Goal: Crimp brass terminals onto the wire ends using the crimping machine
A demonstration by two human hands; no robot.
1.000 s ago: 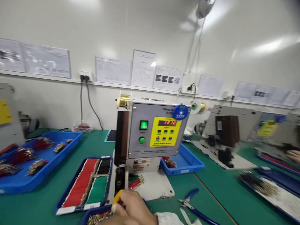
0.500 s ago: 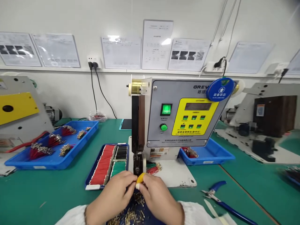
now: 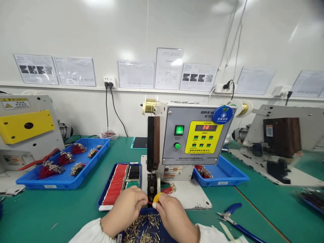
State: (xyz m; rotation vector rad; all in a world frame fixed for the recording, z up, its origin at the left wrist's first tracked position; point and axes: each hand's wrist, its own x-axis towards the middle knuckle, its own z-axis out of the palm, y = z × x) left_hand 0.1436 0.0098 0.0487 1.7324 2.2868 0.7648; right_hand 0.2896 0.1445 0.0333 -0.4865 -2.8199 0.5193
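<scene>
- Where the green worktop [image 3: 37,209] meets the wall at left, a grey machine with a yellow cover [image 3: 27,126] stands at the back corner.
- Just right of it, a blue tray [image 3: 63,182] holds bundles of red wires with metal terminals at their ends.
- Nearer the front edge, a blue-rimmed tray [image 3: 112,179] carries rows of red, black and green wires.
- The left hand [image 3: 124,212] is clenched in a pinch on a short red wire [image 3: 150,203], whose end shows between both hands, just in front of the crimping press.
- The right hand [image 3: 174,219] closes in beside it, with a yellow finger cover [image 3: 157,198] near the wire; whether it grips the wire, I cannot tell.
- Under both hands, a dark blue tray [image 3: 149,211] of loose brass terminals [image 3: 143,229] sits at the worktop's near edge.
- Behind the hands stands the crimping press [image 3: 197,143], its green switch lit and its red display showing digits.
- Right of the press are a blue tray [image 3: 220,175] of wires, blue-handled pliers [image 3: 233,216] near the front edge, and a second machine [image 3: 278,138] at back right.
</scene>
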